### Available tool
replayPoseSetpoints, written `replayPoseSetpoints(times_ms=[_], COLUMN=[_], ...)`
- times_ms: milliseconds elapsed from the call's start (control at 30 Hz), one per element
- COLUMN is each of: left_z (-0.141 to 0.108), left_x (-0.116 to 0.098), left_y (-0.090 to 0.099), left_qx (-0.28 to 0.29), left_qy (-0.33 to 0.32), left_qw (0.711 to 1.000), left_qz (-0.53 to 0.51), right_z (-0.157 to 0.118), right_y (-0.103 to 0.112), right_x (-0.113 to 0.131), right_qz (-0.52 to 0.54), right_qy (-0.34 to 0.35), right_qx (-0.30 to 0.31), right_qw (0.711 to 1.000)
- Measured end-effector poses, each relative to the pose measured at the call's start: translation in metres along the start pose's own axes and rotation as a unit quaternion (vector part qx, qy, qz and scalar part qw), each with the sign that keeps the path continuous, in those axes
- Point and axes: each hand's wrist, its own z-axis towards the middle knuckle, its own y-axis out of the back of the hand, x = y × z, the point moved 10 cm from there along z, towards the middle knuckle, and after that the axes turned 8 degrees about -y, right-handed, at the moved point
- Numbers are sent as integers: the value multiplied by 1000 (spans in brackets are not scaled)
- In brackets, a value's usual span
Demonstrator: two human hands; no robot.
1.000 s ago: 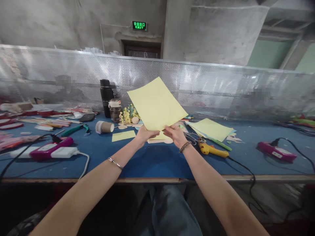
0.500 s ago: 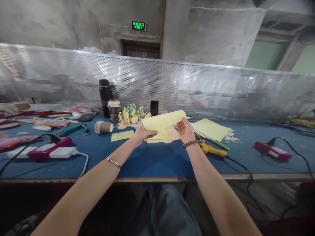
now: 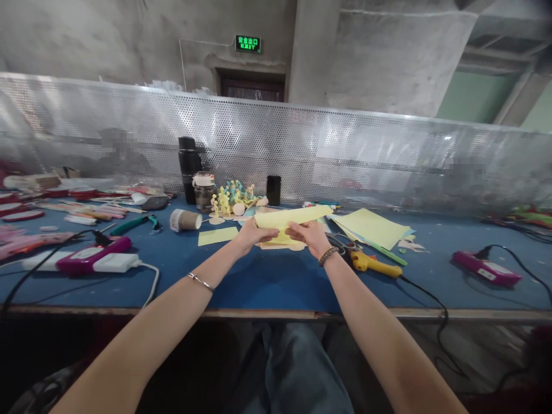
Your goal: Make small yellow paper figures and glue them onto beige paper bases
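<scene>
Below the green EXIT sign (image 3: pixel 248 43), the left grip (image 3: pixel 254 236) and right grip (image 3: pixel 304 237) closed on yellow paper (image 3: pixel 293 217), its long axis sideways, rising slightly rightward.

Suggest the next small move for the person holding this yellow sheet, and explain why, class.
Probably press the fold flat: the yellow sheet looks doubled over, held between the left hand and right hand just above the blue table, so creasing it there could set it.

On the surface (image 3: pixel 276 287), a flask (image 3: pixel 188 169) stands just left of a jar (image 3: pixel 203 192), both in front of a perforated metal screen (image 3: pixel 302 155). A paper cup (image 3: pixel 185 219) lies nearer, left of centre; a stack of paper (image 3: pixel 371 229) lies right, behind a glue gun (image 3: pixel 374 264).
</scene>
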Motion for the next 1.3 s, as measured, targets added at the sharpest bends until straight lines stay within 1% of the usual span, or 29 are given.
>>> replayPoseSetpoints(times_ms=[133,233,300,333,400,467,500,567,633,767,833,900,1000,1133,1233,1300], left_z=[2,3,2,1,-2,-5,-5,-2,1,1,-1,-2,-1,1,1,0], left_x=[-1,-2,-2,-2,1,6,7,5,0,-17,-23,-28,-33,-46,-54,-57], left_y=[-1,7,11,10,4,0,1,5,8,3,0,1,6,19,22,20], left_qx=[20,2,-7,-3,17,22,16,-7,-17,7,16,16,0,-43,-54,-50], left_qy=[6,13,23,33,71,109,114,90,35,-73,-102,-117,-135,-201,-245,-262], left_qw=[1000,1000,1000,999,994,986,983,985,990,995,994,993,991,978,966,962], left_qz=[8,-3,-18,-33,-80,-126,-141,-146,-135,-71,-40,-25,-12,29,60,64], right_z=[1,1,1,1,1,1,0,-1,-2,0,0,0,-1,-3,-3,0], right_y=[14,28,34,33,26,14,7,-3,-3,17,28,35,43,62,66,58], right_x=[8,14,16,16,14,11,9,5,2,7,11,13,18,23,23,19], right_qz=[26,58,67,66,50,23,6,-22,-26,14,44,82,118,160,181,159], right_qy=[32,55,64,63,54,37,29,15,4,12,24,33,54,85,94,79], right_qx=[-37,-76,-92,-88,-61,-15,11,49,48,-41,-76,-95,-112,-172,-184,-161], right_qw=[998,994,991,992,995,999,999,998,999,999,996,992,985,968,962,971])
